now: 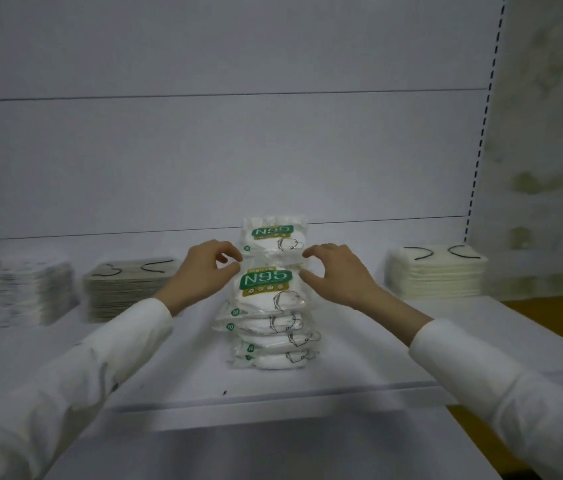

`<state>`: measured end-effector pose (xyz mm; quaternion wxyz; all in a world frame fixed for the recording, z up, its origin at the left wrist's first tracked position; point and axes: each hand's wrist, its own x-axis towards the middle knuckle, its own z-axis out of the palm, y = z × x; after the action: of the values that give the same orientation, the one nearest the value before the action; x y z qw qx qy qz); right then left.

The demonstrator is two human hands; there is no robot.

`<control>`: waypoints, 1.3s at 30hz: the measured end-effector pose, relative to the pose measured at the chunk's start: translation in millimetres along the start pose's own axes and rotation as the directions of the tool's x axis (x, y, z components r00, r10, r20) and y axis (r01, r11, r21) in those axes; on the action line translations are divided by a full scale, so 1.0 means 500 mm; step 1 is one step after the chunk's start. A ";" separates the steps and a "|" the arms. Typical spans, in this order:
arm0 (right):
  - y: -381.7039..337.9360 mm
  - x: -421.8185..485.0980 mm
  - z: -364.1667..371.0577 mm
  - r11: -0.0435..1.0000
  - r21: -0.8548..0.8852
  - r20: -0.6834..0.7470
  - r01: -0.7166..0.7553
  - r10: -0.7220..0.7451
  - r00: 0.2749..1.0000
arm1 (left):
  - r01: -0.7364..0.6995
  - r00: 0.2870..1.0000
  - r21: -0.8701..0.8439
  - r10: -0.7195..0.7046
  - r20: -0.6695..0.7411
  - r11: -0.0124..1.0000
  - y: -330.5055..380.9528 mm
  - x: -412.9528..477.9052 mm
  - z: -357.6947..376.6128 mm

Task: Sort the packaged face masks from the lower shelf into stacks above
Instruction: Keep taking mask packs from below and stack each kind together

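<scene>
The stack of N95 packs [270, 317] stands mid-shelf [359, 362], a further pack [275, 237] just behind it. My left hand [205, 271] and right hand [337, 273] flank its top, fingers curled at the corners; I cannot tell if they pinch. The glossy, uneven layers could slide forward if nudged.

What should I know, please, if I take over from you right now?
Hands: left hand and right hand have curled fingers at the upper corners of the top N95 pack. Whether they pinch it is unclear.
Things: the front N95 stack stands mid-shelf, with a rear N95 pack behind it. A patterned stack and a tan stack are on the left, and a white stack is on the right.
Done: several packs stacked.
Left: the lower shelf is out of view, so the remainder is unknown.
</scene>
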<state>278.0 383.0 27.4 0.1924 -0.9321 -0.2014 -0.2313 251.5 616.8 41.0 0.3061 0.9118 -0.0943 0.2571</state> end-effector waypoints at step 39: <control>0.914 0.115 -0.108 0.387 0.471 0.467 -0.793 0.653 0.596 | 0.770 0.637 -0.469 -0.570 0.520 0.433 0.347 0.359 0.759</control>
<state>517.8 -10.8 -20.6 0.5558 -0.8169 0.1430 0.0572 502.7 246.1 -34.3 0.6642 0.7280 0.1536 -0.0720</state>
